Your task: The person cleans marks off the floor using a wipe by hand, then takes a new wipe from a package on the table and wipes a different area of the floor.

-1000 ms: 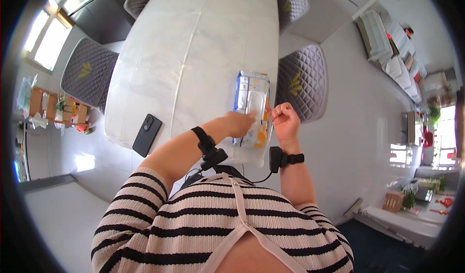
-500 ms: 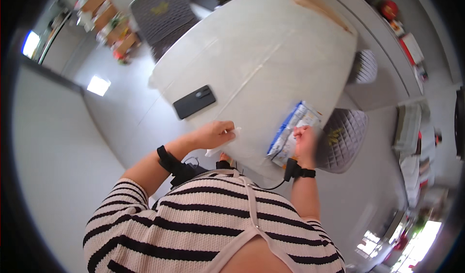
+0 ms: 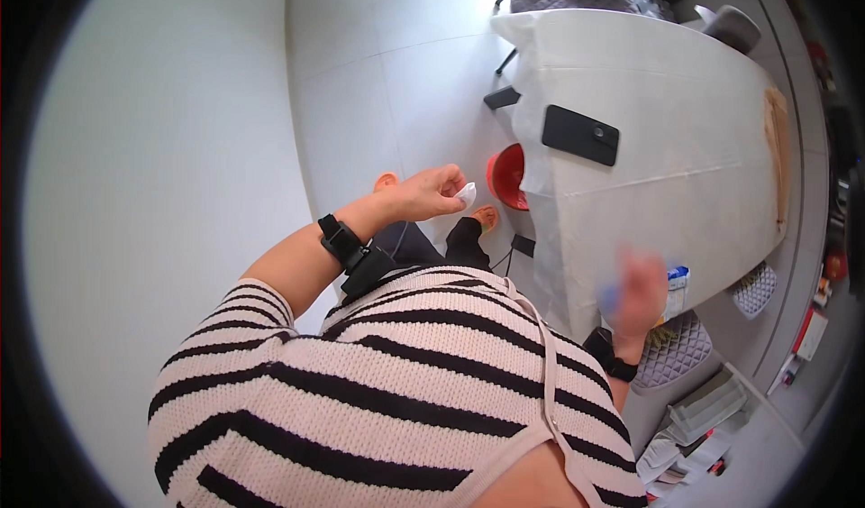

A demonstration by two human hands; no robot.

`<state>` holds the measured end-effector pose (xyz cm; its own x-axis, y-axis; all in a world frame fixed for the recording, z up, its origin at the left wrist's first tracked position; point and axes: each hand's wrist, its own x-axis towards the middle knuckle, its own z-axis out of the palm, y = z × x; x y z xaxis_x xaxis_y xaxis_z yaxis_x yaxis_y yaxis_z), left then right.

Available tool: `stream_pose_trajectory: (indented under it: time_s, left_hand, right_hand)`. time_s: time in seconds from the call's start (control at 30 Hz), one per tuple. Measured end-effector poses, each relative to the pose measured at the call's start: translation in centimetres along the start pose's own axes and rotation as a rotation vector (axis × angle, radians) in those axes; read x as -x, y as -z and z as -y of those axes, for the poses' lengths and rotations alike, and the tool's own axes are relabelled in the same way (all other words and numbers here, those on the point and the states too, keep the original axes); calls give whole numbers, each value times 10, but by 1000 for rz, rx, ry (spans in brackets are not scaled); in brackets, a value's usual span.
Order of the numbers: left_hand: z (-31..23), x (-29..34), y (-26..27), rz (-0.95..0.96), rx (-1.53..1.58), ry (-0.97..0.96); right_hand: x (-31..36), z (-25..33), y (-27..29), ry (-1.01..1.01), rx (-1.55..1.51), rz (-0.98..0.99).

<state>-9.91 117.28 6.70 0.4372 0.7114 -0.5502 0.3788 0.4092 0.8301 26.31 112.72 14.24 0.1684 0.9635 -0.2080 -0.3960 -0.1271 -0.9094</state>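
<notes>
- White wipe, small and crumpled, is pinched between the thumb and fingers of the left hand, in the air above the floor, away from the table's edge.
- Right hand is blurred near the table's lower right edge; whether its fingers are spread or closed, I cannot tell.
- Blue-and-white package shows just beyond the right hand, partly hidden by it; whether they touch is unclear.
- Red bin stands on the floor near the wipe, partly covered by the table.
- Black phone lies on the table.
- Grey quilted chair is beside the package.
</notes>
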Motion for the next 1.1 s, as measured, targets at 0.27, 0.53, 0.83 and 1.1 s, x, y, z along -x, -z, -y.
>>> stream_pose_trajectory:
  time_s: [0.27, 0.53, 0.83, 1.1]
  left_hand:
    - [76, 36, 58, -168, 819, 85]
    - [97, 73, 94, -316, 1163, 37]
    - [116, 110, 130, -278, 1425, -97]
    - [128, 121, 144, -258, 1461, -164]
  right_hand:
    - [-45, -131, -158, -383, 180, 467]
    - [-38, -205, -255, -466, 246, 717]
    - [-20, -220, -301, -310, 381, 754]
    - [-21, -228, -313, -405, 450, 729]
